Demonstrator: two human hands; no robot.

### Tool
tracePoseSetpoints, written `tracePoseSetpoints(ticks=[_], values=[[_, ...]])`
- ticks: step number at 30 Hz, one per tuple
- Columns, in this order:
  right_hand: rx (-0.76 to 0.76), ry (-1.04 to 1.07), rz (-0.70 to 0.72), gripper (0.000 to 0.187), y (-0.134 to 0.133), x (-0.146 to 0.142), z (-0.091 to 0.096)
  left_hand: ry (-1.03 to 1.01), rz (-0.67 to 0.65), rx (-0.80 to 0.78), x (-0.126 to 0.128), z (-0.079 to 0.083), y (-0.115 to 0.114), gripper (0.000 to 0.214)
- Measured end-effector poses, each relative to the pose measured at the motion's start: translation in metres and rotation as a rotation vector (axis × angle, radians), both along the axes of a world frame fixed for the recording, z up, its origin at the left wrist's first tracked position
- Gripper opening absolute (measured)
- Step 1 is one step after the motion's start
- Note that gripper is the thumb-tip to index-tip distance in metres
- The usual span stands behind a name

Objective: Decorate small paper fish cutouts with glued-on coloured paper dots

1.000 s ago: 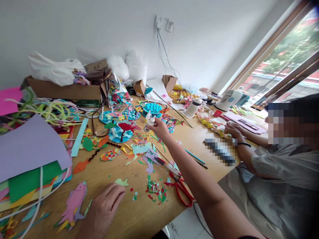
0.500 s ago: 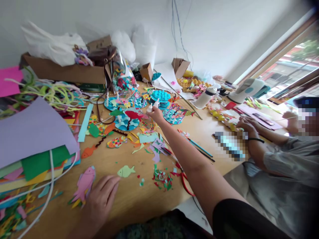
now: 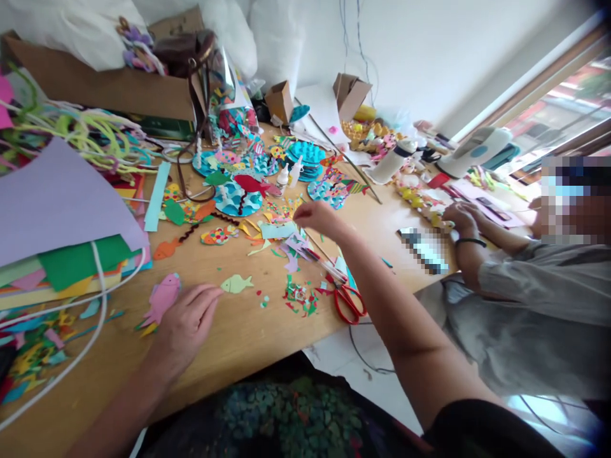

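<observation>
My left hand (image 3: 191, 310) rests on the table with fingers together, their tips on the nose of a light green paper fish (image 3: 236, 284). A pink paper fish (image 3: 165, 296) lies just beside that hand. Over the paper scraps my right hand (image 3: 316, 216) hangs, its fingers loosely bent and apart, with no object visible in them. Beyond it stand two white glue bottles, the nearer glue bottle (image 3: 282, 180) and the farther glue bottle (image 3: 295, 173). A red paper fish (image 3: 251, 185) is among blue wave-patterned discs (image 3: 237, 202).
Red-handled scissors (image 3: 349, 304) lie near the table edge, beside small paper clippings (image 3: 301, 298). Stacked coloured paper (image 3: 62, 203) and white cords fill the left. A co-worker's hands (image 3: 461, 219) are at the right, near a white flask (image 3: 392, 162).
My right hand has drawn back from the glue bottles, which now stand by themselves. My left hand stays by the green fish. The view has tilted down, bringing the scissors into sight.
</observation>
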State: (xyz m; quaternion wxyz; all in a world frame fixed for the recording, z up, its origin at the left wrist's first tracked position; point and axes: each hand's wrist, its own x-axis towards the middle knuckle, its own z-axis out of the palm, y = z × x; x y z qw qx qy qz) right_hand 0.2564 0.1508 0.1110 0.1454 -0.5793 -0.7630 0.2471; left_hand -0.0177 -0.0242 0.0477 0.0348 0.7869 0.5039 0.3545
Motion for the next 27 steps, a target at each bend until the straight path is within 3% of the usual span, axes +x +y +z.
tracePoseSetpoints(ticks=[4, 7, 13, 22, 27], values=[[-0.128, -0.03, 0.365, 0.014, -0.08, -0.029, -0.006, 0.027, -0.019, 0.013, 0.002, -0.005, 0.001, 0.02], [-0.047, -0.162, 0.386, 0.016, -0.11, -0.049, -0.019, 0.022, -0.028, -0.01, 0.003, -0.006, -0.002, 0.021], [-0.015, -0.234, 0.389, 0.014, -0.118, -0.066, -0.033, 0.008, 0.002, -0.008, 0.0, 0.0, -0.008, 0.021], [-0.068, -0.386, 0.399, 0.019, -0.125, -0.077, -0.015, -0.035, -0.007, -0.045, 0.003, -0.003, -0.01, 0.021], [-0.096, -0.344, 0.391, 0.018, -0.122, -0.077, -0.017, -0.096, 0.0, -0.105, 0.006, 0.001, -0.01, 0.021]])
